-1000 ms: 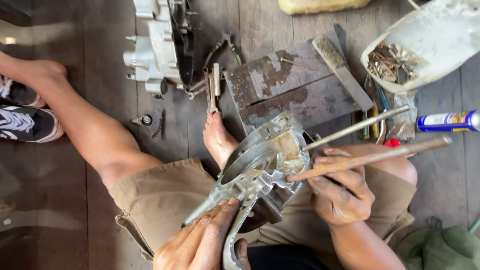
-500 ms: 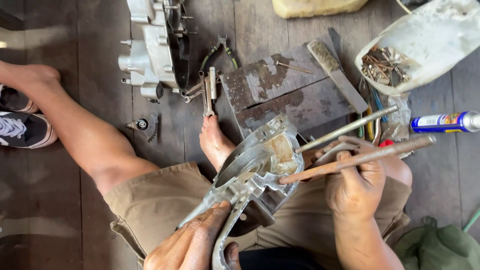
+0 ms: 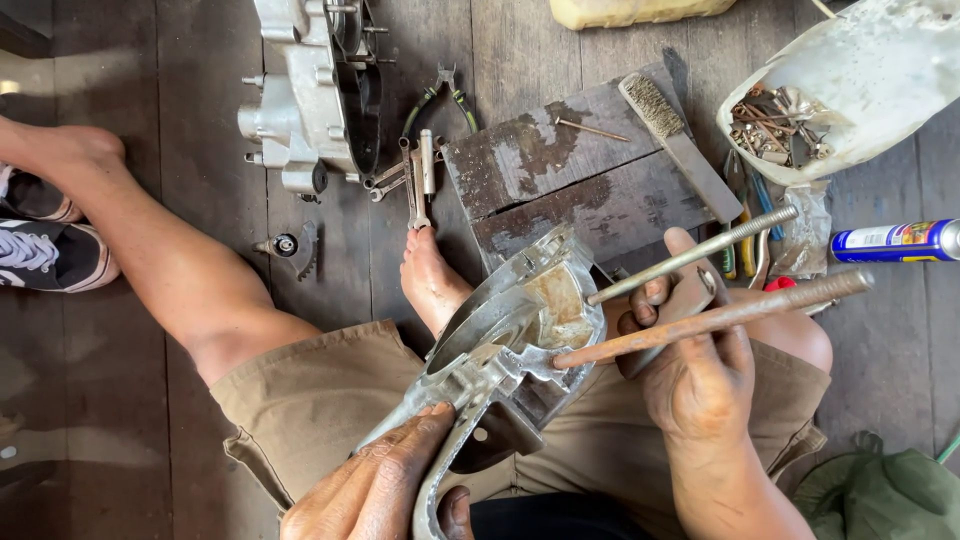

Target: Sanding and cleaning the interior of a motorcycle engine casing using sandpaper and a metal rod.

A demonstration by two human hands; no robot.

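I sit on a wooden floor with a grey metal engine casing resting on my lap. My left hand grips its lower end. My right hand holds two long rods at once: a rusty rod whose tip touches the inside of the casing, and a greyer threaded bolt above it, pointing at the casing's rim.
A dark wooden block lies ahead with a wire brush on it. A larger engine case, spanners and pliers lie beyond my foot. A cut white jug of rusty bolts and a spray can sit right. A shoe is at left.
The right hand has turned more knuckles-up while keeping both rods against the casing. The view has shifted slightly; the left hand keeps its grip.
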